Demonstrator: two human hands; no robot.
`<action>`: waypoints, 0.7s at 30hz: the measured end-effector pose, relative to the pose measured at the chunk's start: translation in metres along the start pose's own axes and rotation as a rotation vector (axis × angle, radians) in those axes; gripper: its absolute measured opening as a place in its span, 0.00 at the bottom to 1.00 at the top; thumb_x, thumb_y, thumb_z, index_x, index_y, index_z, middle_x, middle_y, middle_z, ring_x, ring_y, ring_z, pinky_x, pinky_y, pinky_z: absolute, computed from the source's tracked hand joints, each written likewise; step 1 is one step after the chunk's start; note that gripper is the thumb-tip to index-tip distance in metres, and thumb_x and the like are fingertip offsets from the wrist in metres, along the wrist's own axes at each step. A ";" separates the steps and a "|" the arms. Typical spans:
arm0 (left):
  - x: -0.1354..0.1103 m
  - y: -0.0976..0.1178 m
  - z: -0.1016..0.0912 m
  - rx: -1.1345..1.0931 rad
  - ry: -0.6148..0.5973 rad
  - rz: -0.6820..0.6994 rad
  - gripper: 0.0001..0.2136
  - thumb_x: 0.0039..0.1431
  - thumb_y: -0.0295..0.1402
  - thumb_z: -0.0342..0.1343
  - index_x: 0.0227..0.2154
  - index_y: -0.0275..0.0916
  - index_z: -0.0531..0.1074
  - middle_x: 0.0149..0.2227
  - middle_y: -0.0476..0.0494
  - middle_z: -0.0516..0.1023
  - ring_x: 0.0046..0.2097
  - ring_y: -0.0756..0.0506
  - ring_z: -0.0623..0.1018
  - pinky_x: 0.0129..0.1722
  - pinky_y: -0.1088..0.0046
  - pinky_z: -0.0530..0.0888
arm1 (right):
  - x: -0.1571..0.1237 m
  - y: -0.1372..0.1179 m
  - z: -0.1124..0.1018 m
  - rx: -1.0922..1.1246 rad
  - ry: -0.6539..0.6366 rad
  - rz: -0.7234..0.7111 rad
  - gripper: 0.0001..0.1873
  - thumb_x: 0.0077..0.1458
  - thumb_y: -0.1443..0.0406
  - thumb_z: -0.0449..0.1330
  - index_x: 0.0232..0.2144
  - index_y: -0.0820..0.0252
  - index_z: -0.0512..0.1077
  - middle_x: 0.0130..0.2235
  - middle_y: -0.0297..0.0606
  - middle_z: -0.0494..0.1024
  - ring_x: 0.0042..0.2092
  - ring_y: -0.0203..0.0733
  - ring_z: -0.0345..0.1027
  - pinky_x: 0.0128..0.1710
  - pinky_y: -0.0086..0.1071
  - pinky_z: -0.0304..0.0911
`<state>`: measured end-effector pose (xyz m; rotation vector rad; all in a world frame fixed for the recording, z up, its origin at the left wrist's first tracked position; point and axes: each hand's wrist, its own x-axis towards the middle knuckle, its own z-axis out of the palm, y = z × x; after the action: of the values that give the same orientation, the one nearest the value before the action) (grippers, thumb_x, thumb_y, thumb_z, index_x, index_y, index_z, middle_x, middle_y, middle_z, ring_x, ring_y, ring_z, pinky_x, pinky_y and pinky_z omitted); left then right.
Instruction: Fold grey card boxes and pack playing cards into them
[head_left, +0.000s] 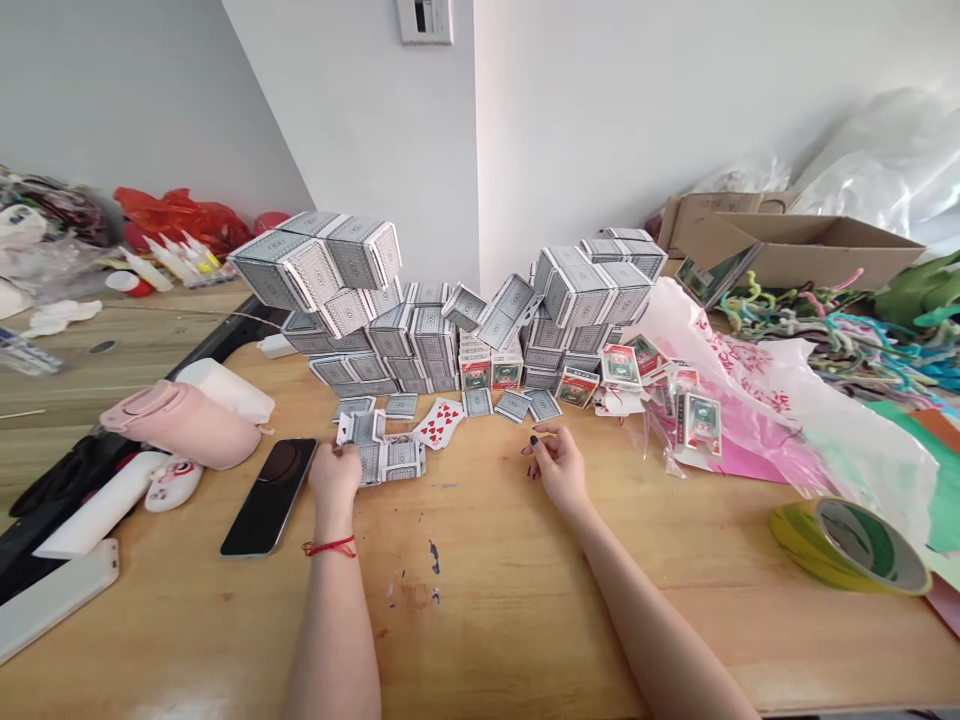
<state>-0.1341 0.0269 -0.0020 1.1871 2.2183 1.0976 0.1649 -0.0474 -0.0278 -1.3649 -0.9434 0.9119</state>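
My left hand [334, 477], with a red string at the wrist, is closed around the left end of a small grey-patterned card box [369, 446] lying on the wooden table [510, 600]. More grey boxes [401, 458] lie just right of it, beside a face-up red hearts card [439, 422]. My right hand [556, 462] rests on the table with its fingers loosely curled and dark nails showing, holding nothing I can make out. It is close to several small loose grey boxes [525, 405]. Behind both hands rises a wall of stacked grey card boxes [420, 300].
A black phone [270, 494] lies left of my left hand, next to a pink pouch [184, 422] and white rolls [97, 510]. Green-and-red card packs [622, 368] spill from a pink-printed plastic bag [750, 400] on the right. A yellow-green tape roll [851, 545] and cardboard boxes [795, 250] lie further right.
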 end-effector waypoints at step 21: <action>-0.078 0.036 0.071 0.280 -0.089 0.951 0.12 0.52 0.29 0.48 0.39 0.33 0.69 0.42 0.31 0.73 0.47 0.38 0.70 0.55 0.53 0.54 | 0.008 0.003 -0.001 -0.069 0.081 -0.038 0.14 0.43 0.58 0.55 0.32 0.61 0.66 0.21 0.33 0.73 0.15 0.32 0.58 0.15 0.27 0.57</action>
<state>-0.0255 0.0069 -0.0186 2.4869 1.7511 0.9914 0.1693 -0.0401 -0.0307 -1.4272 -0.9430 0.7956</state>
